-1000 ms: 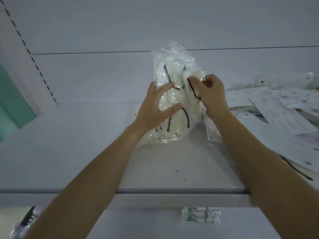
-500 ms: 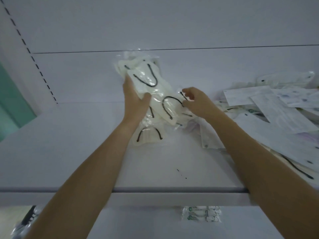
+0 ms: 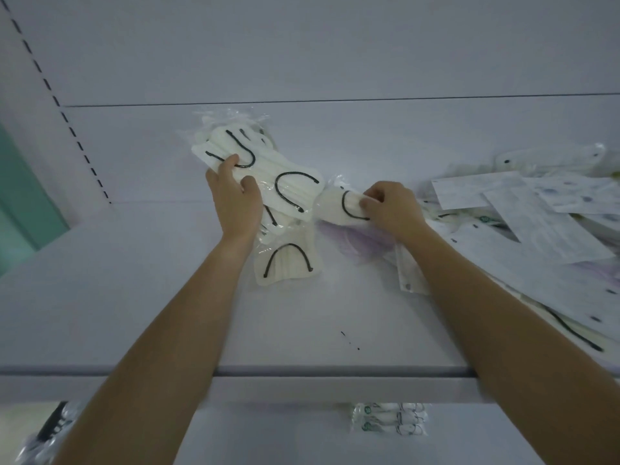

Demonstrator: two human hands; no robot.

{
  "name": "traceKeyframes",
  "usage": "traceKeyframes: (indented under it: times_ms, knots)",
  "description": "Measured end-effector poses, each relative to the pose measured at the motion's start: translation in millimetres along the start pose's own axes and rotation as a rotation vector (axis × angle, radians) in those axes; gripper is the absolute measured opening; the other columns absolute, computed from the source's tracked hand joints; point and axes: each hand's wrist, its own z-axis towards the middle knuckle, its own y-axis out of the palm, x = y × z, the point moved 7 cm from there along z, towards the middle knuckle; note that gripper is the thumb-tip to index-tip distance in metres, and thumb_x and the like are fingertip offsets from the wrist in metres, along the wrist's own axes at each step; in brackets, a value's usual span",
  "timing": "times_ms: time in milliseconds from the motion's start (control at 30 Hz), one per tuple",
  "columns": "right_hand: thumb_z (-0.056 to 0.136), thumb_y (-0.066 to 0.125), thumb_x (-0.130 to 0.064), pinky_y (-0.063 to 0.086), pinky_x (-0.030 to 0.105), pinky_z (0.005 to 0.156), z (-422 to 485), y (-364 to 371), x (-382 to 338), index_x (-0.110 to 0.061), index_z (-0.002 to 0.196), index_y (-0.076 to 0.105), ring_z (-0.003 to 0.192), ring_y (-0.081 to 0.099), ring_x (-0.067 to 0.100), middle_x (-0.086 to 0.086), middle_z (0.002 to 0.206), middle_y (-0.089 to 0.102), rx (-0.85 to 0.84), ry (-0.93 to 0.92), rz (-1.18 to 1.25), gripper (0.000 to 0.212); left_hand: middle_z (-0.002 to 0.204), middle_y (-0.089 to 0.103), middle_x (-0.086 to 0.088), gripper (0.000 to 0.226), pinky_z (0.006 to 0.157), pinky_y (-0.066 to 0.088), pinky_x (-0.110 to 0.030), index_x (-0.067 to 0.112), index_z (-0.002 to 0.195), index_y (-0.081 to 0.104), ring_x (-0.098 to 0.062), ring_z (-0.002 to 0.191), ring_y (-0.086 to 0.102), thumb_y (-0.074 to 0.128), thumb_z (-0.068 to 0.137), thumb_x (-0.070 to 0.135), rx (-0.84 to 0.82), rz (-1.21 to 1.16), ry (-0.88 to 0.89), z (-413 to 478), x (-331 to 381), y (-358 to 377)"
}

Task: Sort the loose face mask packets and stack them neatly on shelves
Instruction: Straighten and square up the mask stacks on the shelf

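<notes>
Clear packets of cream masks with black ear loops (image 3: pixel 288 186) lie fanned out on the white shelf (image 3: pixel 134 297), leaning toward the back wall. My left hand (image 3: pixel 235 199) holds the upper packets, thumb on one black loop. My right hand (image 3: pixel 391 206) pinches the end of another cream mask packet (image 3: pixel 339 206) just right of the fan. One more cream packet (image 3: pixel 288 266) lies flat in front, below my left hand.
A loose heap of white and printed mask packets (image 3: pixel 536 223) covers the shelf's right side. A small stack of packets (image 3: pixel 389 419) sits on the shelf below, and dark-looped packets (image 3: pixel 50 427) show at the bottom left. A slotted upright (image 3: pixel 57 95) runs at the left.
The bundle, held upright a second ago, has tipped left and spread out on the shelf. My right hand has moved right and taken one separate packet.
</notes>
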Motion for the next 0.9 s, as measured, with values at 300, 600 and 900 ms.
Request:
traceKeyframes:
  times_ms: [300, 600, 900]
  knots:
    - [0.082, 0.053, -0.009, 0.045, 0.013, 0.05, -5.9, -40.0, 1.7, -0.017, 0.07, 0.053, 0.058, 0.05, 0.006, -0.007, 0.064, 0.049, 0.356, 0.12, 0.9, 0.015, 0.133, 0.033, -0.004, 0.045, 0.08, 0.035, -0.014, 0.015, 0.135, 0.042, -0.007, 0.097, 0.043, 0.047, 0.091, 0.012, 0.043, -0.021, -0.051, 2.8, 0.6, -9.9]
    - [0.095, 0.05, -0.026, 0.046, 0.026, 0.075, -13.4, 26.1, -30.2, -0.005, 0.093, 0.065, 0.083, 0.063, 0.019, 0.011, 0.095, 0.068, -0.203, -0.171, 0.192, 0.026, 0.121, 0.037, 0.002, 0.053, 0.066, 0.04, 0.0, 0.014, 0.134, 0.043, -0.003, 0.098, 0.047, 0.066, 0.087, 0.022, -0.4, 0.013, 0.014, -12.8, 2.8, 35.4]
    - [0.089, 0.05, -0.04, 0.028, 0.038, 0.1, -3.2, 18.6, 28.7, -0.02, 0.132, 0.047, 0.126, 0.038, 0.033, 0.011, 0.133, 0.047, -0.213, 0.131, -0.52, 0.048, 0.148, 0.02, 0.005, 0.072, 0.066, 0.032, 0.01, 0.04, 0.146, 0.024, -0.007, 0.138, 0.025, 0.052, 0.089, 0.004, -0.505, -0.007, 0.007, -11.0, -6.5, 37.6]
